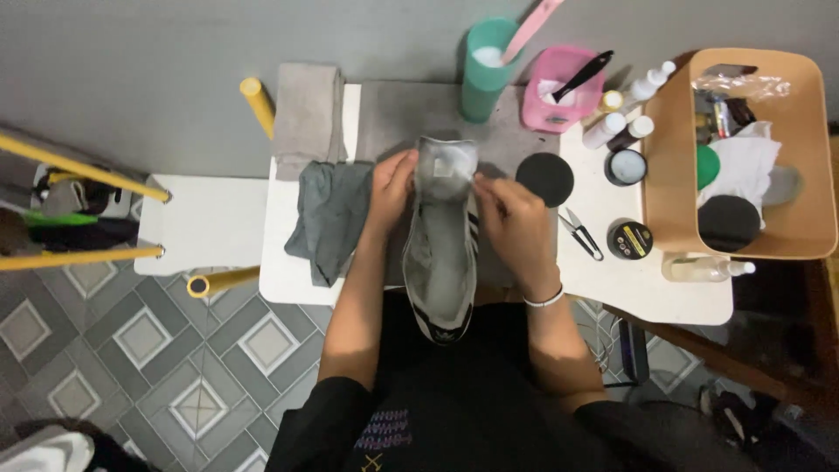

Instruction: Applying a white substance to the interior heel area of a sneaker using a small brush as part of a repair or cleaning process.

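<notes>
I had the grey sneaker [441, 253] lying lengthwise in front of me, heel toward my body and toe pointing at the back of the white tabletop [664, 288], so the opening faced up where I could look straight into it. My left hand [391, 185] was closed on the left edge of the raised tongue [447, 164], and my right hand [516, 223] pinched its right edge, fingers together on the fabric; between them the two hands held the tongue pulled up and spread flat, which kept the inside of the shoe exposed. The sneaker's heel hung just past the near edge of the tabletop, resting against my lap, as far as I could judge.

A crumpled grey cloth [328, 214] lay just left of my left hand, within easy reach. To the right of the shoe sat a round black pad [545, 177], small scissors [578, 232], and two small tins [628, 203]. Behind the shoe stood a green cup [482, 79] and a pink tub [559, 96] with a black-handled brush in it, with small white bottles [625, 109] beside them. A tan basket [808, 157] of supplies filled the far right corner
</notes>
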